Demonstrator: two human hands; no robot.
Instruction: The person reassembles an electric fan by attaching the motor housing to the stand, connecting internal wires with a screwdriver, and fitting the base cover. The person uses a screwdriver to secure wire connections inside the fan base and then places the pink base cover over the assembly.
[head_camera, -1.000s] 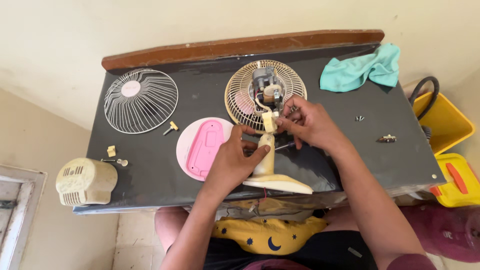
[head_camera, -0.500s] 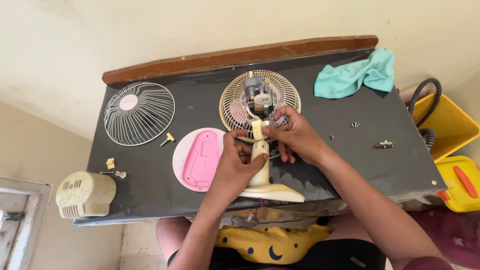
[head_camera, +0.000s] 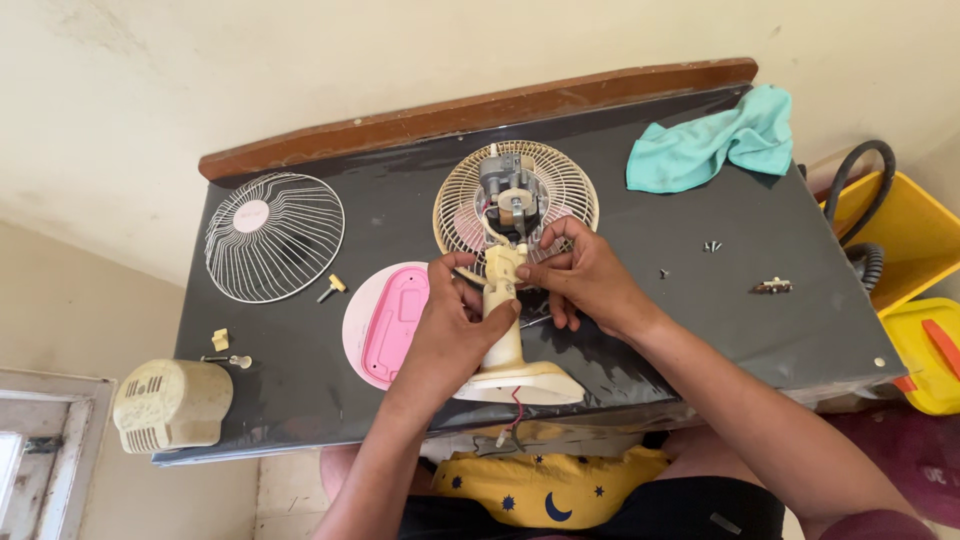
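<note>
Hands on the neck of a small dismantled fan

Fan stand (head_camera: 505, 340), cream in colour, lies on the dark table (head_camera: 700, 330) near its front edge, with its flat base toward the person and the bare motor (head_camera: 512, 190) at the far end, resting on the rear grille (head_camera: 560, 185). The left hand (head_camera: 450, 325) is closed around the neck of the stand, thumb on top. The right hand (head_camera: 585, 275) pinches the joint just under the motor with its fingertips; what is between them is too small to tell.

Just left of the stand lies a pink blade piece (head_camera: 385, 320). Farther left are the white front grille (head_camera: 275, 235), a small knob (head_camera: 332, 288) and the cream motor cover (head_camera: 170, 405) at the table corner. On the right side, loose screws (head_camera: 712, 246) and a small metal part (head_camera: 773, 286) lie well apart on the table, and a teal cloth (head_camera: 715, 140) is at the back.

A red wire (head_camera: 517, 405) hangs from the base over the table edge; I judge it could catch or pull if the stand is turned. The screws could roll off if the table is bumped. The motor could tip off the grille if the left grip loosens.
</note>
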